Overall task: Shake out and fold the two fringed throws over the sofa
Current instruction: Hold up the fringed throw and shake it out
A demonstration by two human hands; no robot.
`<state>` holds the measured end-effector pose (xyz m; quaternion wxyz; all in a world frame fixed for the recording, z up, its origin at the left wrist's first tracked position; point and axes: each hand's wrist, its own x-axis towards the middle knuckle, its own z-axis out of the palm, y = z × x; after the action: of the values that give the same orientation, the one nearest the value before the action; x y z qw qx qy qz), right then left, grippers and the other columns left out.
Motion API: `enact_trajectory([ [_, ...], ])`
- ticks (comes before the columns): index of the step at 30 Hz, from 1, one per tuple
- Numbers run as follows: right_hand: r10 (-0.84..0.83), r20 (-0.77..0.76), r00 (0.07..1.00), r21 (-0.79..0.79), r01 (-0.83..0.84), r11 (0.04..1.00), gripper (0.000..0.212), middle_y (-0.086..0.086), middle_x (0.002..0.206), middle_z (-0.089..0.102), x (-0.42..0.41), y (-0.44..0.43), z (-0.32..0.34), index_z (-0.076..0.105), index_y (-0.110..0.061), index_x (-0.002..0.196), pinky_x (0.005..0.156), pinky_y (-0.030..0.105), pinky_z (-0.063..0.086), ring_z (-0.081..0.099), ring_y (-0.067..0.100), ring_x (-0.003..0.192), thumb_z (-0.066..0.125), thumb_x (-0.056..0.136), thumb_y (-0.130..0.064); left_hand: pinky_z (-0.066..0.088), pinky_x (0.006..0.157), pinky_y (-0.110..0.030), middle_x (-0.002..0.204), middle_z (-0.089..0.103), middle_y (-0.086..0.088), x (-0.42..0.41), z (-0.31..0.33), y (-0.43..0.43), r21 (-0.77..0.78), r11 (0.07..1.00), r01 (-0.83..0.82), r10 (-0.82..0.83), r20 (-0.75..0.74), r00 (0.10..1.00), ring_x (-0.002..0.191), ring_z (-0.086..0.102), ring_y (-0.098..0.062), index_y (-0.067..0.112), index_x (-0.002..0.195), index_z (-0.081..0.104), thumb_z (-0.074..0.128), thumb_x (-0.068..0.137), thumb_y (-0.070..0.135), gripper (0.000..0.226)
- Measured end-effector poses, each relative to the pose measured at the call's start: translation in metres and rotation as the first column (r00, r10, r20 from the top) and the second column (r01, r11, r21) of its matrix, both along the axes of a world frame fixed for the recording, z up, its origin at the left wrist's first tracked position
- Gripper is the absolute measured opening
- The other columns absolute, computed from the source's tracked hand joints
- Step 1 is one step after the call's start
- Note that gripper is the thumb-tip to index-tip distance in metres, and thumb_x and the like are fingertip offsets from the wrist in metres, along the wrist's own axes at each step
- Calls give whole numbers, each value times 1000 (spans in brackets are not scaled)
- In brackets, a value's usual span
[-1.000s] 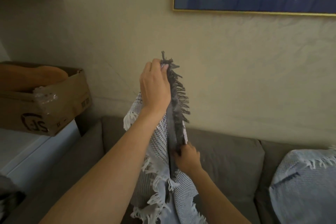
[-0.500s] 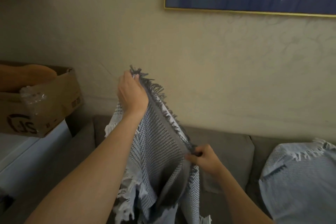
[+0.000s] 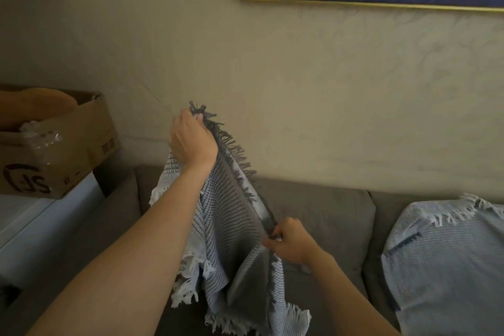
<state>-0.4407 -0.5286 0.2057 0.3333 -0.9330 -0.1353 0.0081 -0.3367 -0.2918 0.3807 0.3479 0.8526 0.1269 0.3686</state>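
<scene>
The grey striped throw [image 3: 231, 226] was held up over the sofa [image 3: 321, 215], its dark fringed edge pulled taut on a slant between both hands. The upper corner was pinched by the left hand [image 3: 191, 142], raised above the sofa's backrest with fingers curled round the fringe. The lower end was gripped by the right hand [image 3: 289, 240], low before the back cushion. The rest was left hanging towards the seat, white fringe dangling. The pale blue throw [image 3: 447, 254] was seen lying on the sofa's right end
</scene>
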Motion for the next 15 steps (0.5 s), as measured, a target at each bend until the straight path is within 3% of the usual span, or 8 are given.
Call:
enact_trajectory([
  [2, 26, -114, 993, 46, -21, 999, 40, -6, 47, 42, -2, 0, -3, 61, -16, 49, 54, 30, 38, 36, 2, 48, 77, 82, -32, 51, 96, -50, 119, 67, -14, -2, -3, 0, 8, 1000, -6, 6, -20, 1000, 112, 63, -35, 7, 125, 60, 47, 112, 27, 27],
  [4, 28, -202, 979, 71, -13, 997, 42, -7, 46, 39, -2, -2, -4, 60, -23, 45, 52, 27, 35, 33, 2, 49, 81, 80, -29, 51, 94, -50, 117, 67, -13, -3, -5, 0, 20, 1000, -3, 4, -30, 1000, 109, 63, -34, 7, 124, 61, 47, 112, 27, 27],
  [6, 14, -265, 964, 146, 25, 989, 43, -5, 49, 38, -2, -7, -6, 58, -17, 46, 52, 29, 32, 34, 8, 51, 83, 77, -31, 51, 93, -49, 115, 67, -12, -3, -7, 1, 34, 999, -11, 12, -41, 999, 107, 63, -33, 8, 123, 61, 47, 112, 28, 27],
  [10, -65, -309, 949, 329, 171, 929, 48, 10, 55, 42, -3, -18, -16, 58, -1, 53, 58, 35, 31, 35, 20, 59, 82, 70, -38, 45, 98, -48, 115, 65, -9, -4, -13, 9, 68, 997, -44, 50, -85, 995, 108, 62, -31, 11, 123, 60, 45, 112, 31, 27],
  [15, -191, -269, 944, 304, 272, 913, 46, 4, 51, 37, -3, -22, -24, 47, -3, 50, 55, 35, 31, 32, 17, 53, 81, 78, -17, 42, 99, -48, 117, 65, -10, -7, -20, 10, 109, 992, -67, 82, -142, 986, 110, 60, -32, 14, 119, 61, 44, 112, 31, 25],
])
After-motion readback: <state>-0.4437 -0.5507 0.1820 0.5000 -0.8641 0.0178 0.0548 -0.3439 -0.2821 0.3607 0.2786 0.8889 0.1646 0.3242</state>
